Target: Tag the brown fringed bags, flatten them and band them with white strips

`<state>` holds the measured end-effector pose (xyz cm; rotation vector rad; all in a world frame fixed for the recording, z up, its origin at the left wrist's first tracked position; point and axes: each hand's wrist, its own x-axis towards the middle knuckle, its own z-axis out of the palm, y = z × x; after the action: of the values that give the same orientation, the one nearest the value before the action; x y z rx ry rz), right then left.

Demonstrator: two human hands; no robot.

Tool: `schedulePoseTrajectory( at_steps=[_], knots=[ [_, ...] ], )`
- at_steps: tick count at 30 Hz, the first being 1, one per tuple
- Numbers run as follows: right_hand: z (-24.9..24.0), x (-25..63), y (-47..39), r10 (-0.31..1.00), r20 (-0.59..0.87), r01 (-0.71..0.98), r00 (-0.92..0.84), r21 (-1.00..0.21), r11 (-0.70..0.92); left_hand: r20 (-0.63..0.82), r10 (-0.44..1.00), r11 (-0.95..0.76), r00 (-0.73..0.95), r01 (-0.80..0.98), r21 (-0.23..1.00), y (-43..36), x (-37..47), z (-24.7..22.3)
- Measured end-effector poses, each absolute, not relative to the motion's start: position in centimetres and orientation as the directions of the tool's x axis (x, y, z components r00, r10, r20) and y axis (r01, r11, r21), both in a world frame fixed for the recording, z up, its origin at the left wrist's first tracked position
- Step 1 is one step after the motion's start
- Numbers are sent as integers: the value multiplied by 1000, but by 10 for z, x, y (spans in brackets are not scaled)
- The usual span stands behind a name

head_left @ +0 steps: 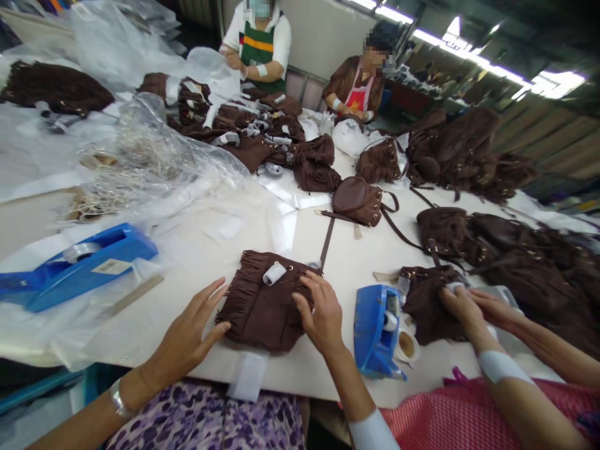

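Long white work table (328, 262): surface crowded. All positions below are relative to the brown fringed suede bag (265, 303), which lies flat at the table's near edge, directly in front of the wearer.

Heap of matching brown fringed bags (506, 250): right of and beyond it. Crumpled clear plastic sheeting (154, 156): far left, beyond. Large blue tape dispenser (79, 265): left, well apart. Smaller blue tape dispenser (375, 328): just beside it on the right. Plain brown strapped pouch (359, 200): beyond, slightly right.

Left hand (187, 337): fingers spread, loose; fingertips touch the bag's lower left corner. No grasp.

Right hand (321, 315): palm down on the bag's right edge, fingers curled onto the suede; pressing, not visibly pinching.

Small white paper roll (274, 273): rests on the bag's top, near the fringe.

A neighbour's two hands (473, 309): farther right, on another brown bag.
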<state>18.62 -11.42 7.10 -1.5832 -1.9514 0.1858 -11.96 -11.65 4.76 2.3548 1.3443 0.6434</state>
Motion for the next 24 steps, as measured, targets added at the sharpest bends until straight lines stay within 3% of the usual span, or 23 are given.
schedulePoseTrajectory(
  at_steps=[4,8,13,24],
  knots=[
    [61,163,-188,911,253,858,-324,-328,396,241,705,-710,667,661,245,-142,-112,37],
    [19,150,-204,885,338,917,-319,-128,379,305,601,-796,739,589,141,-123,-99,14],
    [-2,148,-198,845,413,919,-340,-44,391,393,520,-853,759,489,185,-109,-102,-4],
    [9,148,-185,884,396,951,-247,-75,299,425,565,-822,707,436,367,-96,-95,10]
  ],
)
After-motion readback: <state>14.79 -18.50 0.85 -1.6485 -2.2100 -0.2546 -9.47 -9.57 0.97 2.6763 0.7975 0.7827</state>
